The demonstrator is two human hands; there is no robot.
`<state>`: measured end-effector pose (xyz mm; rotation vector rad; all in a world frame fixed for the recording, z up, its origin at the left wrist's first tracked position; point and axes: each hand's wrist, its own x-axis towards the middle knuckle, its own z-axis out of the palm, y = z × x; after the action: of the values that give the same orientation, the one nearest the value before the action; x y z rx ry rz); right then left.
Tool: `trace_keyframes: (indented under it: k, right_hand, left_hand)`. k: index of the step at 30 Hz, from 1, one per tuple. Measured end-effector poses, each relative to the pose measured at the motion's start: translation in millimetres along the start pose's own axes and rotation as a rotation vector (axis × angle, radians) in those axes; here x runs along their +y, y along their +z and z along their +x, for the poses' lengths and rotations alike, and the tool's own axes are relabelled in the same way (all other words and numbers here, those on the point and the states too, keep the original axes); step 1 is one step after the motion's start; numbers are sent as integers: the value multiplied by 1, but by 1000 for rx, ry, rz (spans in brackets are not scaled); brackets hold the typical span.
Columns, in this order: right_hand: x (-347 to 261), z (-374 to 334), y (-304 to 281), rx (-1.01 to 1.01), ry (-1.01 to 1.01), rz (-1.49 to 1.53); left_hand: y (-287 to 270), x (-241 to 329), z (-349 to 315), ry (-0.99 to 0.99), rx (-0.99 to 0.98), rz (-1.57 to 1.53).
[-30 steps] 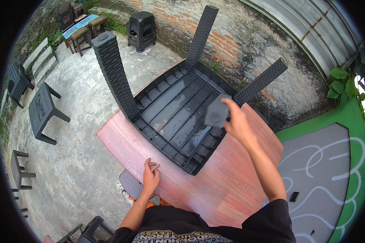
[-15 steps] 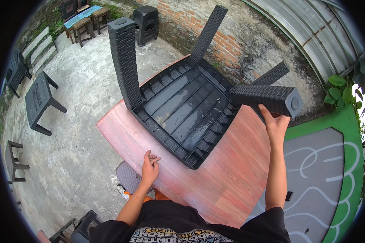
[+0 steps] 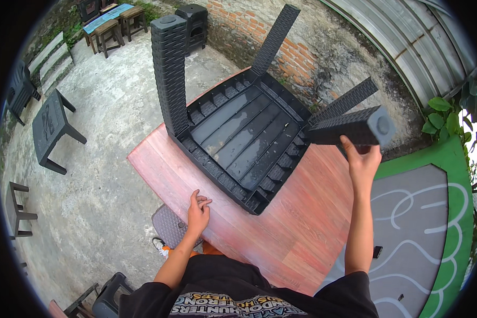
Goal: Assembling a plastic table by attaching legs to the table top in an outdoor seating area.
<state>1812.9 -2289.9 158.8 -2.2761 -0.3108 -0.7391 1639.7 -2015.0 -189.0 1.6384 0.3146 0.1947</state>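
Note:
A black plastic table (image 3: 237, 135) with a woven pattern lies upside down, its slatted underside up and wet in patches. Three legs rise from its corners: a left leg (image 3: 169, 79), a far leg (image 3: 275, 40) and a right leg (image 3: 347, 100). The near corner has an empty socket. My right hand (image 3: 363, 159) grips a separate table leg (image 3: 344, 126) near its capped end, the other end reaching toward the table's right side. My left hand (image 3: 199, 206) hovers near the tabletop's left edge, fingers loosely bent and apart, holding nothing.
Beneath lies a reddish wood-patterned tabletop (image 3: 297, 233). A grey stool (image 3: 169, 225) stands under its left edge. On the concrete floor are a small black table (image 3: 53, 130), black stacked stools (image 3: 196, 26) and wooden stools (image 3: 108, 37). A brick wall (image 3: 294, 58) stands behind; a green-edged grey panel (image 3: 408, 222) is at right.
The leg in my right hand has tilted, its capped end rising slightly. The upturned table has shifted slightly in view. My left hand has moved a little up, still empty.

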Motion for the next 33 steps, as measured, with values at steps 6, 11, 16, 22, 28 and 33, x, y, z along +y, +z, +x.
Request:
trace_keyframes:
  k: [6,11,16,22,28,33]
  right_hand:
    - [37,-23,-56,-48,252,524]
    - [11,-72,-104,-134,214,712]
    - [14,-113,-129,-38,314,749]
    - [15,-149,-133,7,359,677]
    - [-9,-152,-100,-15,363,632]
    - [-20,-156,-93,-13,374,614]
  left_hand:
    - [-4,-3,-1,-70,15,-98]
    - [3,23,-16,-190,237,-221]
    - [13,56,-38,44,-17,-97]
    - [55,122,-51,658,-271,29]
    - [106,154,-49,823,-197,35]
    - [120,142,-42,912,-7,281]
